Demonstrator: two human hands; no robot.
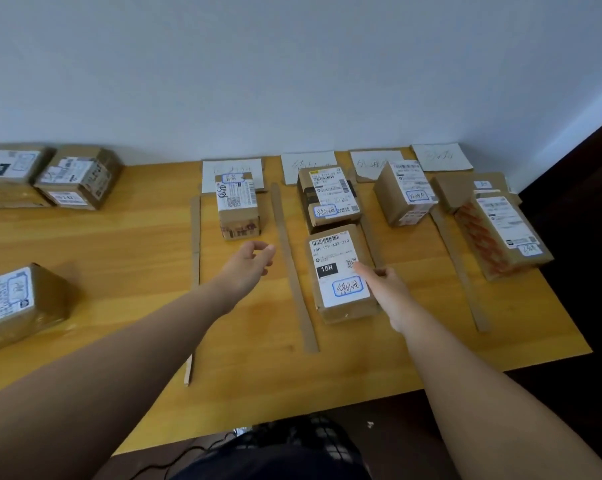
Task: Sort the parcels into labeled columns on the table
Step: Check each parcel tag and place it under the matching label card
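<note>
A wooden table (pixel 119 244) carries cardboard strips that split its right half into columns, each headed by a handwritten paper label (pixel 308 166). My right hand (pixel 384 289) rests with straight fingers on the right edge of a brown parcel (pixel 341 271) marked 15H in the second column. Behind it stands another parcel (pixel 329 197). My left hand (pixel 249 263) hovers with loosely curled fingers, holding nothing, just in front of a small parcel (pixel 237 206) in the first column. The third column holds one parcel (pixel 405 192), the fourth a long one (pixel 500 233).
Unsorted parcels lie on the left: one at the near left edge (pixel 19 306) and two at the back left (pixel 79 176), (pixel 8 173). A white wall runs behind the table. Dark floor shows to the right and below the front edge.
</note>
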